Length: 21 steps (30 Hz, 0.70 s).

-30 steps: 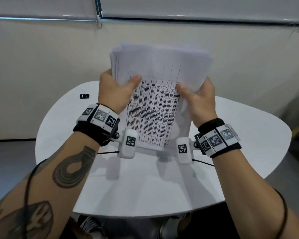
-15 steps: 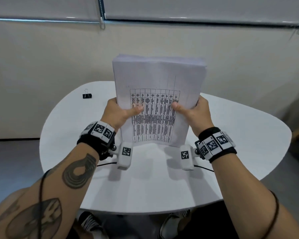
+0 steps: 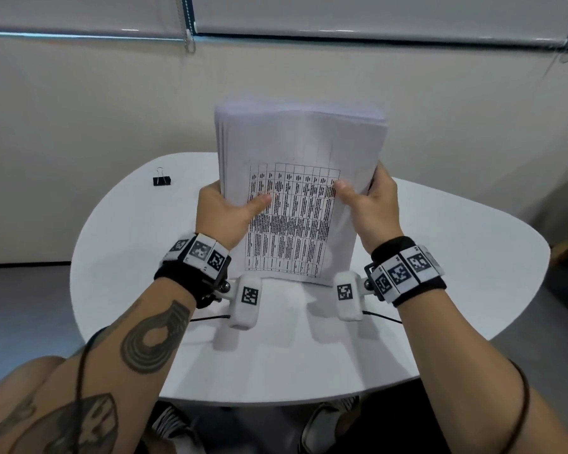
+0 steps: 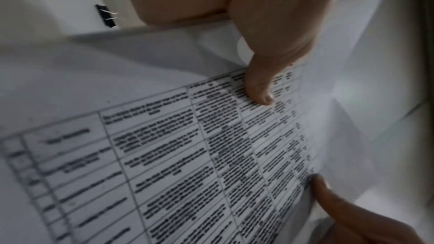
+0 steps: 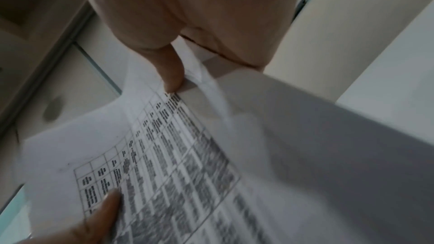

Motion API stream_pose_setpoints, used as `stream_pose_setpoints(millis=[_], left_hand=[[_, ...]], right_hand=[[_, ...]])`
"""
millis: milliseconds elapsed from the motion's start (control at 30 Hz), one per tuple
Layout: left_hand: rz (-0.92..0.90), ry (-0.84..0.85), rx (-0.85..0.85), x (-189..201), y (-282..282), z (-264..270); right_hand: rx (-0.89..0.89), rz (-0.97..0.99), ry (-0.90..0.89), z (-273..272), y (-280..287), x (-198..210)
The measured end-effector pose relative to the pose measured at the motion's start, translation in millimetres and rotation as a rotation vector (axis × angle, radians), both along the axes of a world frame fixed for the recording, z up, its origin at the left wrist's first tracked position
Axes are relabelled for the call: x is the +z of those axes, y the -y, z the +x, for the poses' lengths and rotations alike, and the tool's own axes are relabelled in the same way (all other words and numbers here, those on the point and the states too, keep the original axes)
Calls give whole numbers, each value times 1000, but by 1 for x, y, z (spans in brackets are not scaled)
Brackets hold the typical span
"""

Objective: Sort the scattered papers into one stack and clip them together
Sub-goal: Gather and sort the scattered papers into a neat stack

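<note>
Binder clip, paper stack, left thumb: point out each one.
binder clip (image 3: 161,180), head view, on its black body, lying on the table.
paper stack (image 3: 297,136), head view, on the blank upper part of the front sheet.
left thumb (image 4: 260,88), left wrist view, near its tip, pressing the printed grid.

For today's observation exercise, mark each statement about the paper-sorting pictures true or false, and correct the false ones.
1. Both hands hold the white printed paper stack upright. True.
2. The black binder clip is clamped on the stack. False: it lies on the white rounded table, apart from the papers.
3. The left hand has its thumb on the front sheet's printed table. True.
4. The right hand rests flat on the tabletop. False: it grips the stack's right edge.
</note>
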<state>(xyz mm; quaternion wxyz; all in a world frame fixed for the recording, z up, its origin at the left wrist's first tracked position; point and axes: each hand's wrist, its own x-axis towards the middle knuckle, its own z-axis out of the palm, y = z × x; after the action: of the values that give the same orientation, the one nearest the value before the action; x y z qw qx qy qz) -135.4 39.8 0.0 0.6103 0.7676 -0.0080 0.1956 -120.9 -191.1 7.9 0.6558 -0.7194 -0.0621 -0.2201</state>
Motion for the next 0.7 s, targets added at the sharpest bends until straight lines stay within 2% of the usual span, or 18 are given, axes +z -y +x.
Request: stream_pose_setpoints(millis=[67, 100, 167, 200, 233, 300, 367, 433, 500, 567, 633, 667, 700], left_hand=[[62, 28, -16, 17, -1, 0], [114, 41, -20, 27, -3, -1], [272, 88, -14, 51, -4, -5], [362, 134, -21, 63, -4, -7], [455, 183, -40, 74, -3, -7], [663, 269, -86, 95, 1, -8], [753, 306, -68, 107, 4, -7], [687, 348, 38, 107, 2, -7], [564, 372, 168, 87, -11, -4], [267, 257, 200, 58, -28, 1], [-193, 37, -37, 35, -38, 3], [-309, -44, -189, 27, -38, 3], [-295, -80, -285, 26, -33, 2]], right_hand=[[-89, -79, 34, 0, 6, 13], [-211, -164, 88, -1, 10, 24], [-425, -452, 293, -7, 21, 52], [-410, -588, 391, -11, 24, 68], [-297, -669, 429, -13, 27, 82], [-47, -713, 345, -11, 28, 98], [28, -658, 269, -7, 30, 96], [11, -536, 251, -6, 37, 87], [-1, -372, 221, -7, 49, 76], [-8, -218, 195, -10, 62, 66], [-7, -124, 173, -11, 69, 53], [1, -99, 161, -12, 69, 46], [18, -82, 147, -13, 67, 41]])
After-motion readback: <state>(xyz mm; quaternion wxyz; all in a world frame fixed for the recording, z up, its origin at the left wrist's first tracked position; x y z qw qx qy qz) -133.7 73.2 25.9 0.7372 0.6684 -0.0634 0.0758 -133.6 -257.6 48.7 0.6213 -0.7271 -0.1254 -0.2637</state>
